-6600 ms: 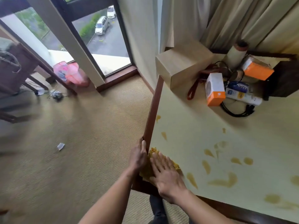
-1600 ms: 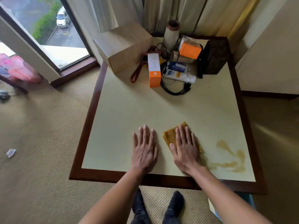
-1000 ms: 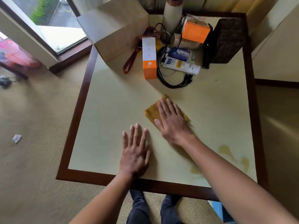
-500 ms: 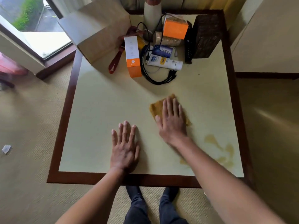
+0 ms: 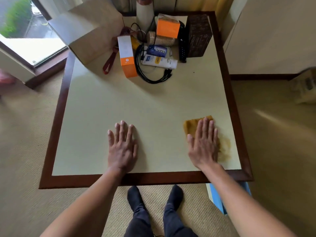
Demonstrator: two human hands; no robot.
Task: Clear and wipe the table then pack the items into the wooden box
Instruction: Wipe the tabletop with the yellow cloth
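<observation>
Mustard cloth (image 5: 191, 125): pinned under my right hand (image 5: 204, 142), fingers straight; stain (image 5: 225, 148) touching its right edge. Left hand (image 5: 123, 146) flat on counter (image 5: 136, 103), farther off.

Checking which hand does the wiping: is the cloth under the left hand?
No, the yellow cloth lies under the flat right hand, while the left hand rests on bare tabletop.

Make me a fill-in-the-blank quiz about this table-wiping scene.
The right hand lies flat on the yellow cloth, while the left hand holds ____.
A brownish stain shows on the table just ____ of the cloth.
The black cable lies at the table's ____ end.
Missing: nothing; right; far.
</observation>
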